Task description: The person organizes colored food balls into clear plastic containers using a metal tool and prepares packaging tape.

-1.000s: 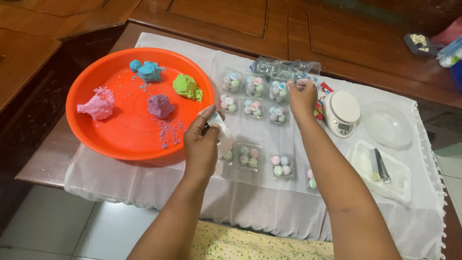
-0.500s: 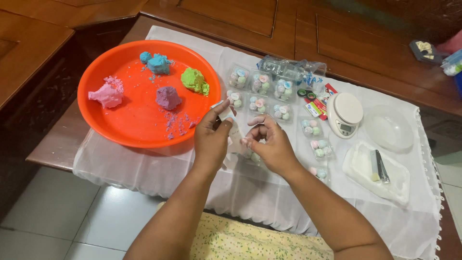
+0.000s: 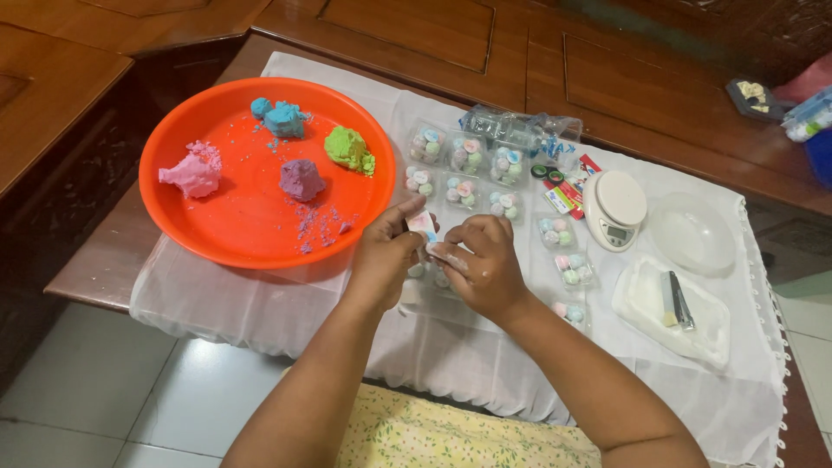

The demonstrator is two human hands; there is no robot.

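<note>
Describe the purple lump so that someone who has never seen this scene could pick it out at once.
Start at the big orange tray on the left of the white cloth. Four coloured dough lumps sit in it: pink at the left, blue at the top, green at the right. The purple lump is the one nearest the tray's middle, with loose purple crumbs scattered just below it.

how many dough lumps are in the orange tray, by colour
Soft dough lumps in the round orange plastic tray:
pink dough lump: 1
blue dough lump: 1
green dough lump: 1
purple dough lump: 1
Total: 4, not counting loose crumbs.
</note>
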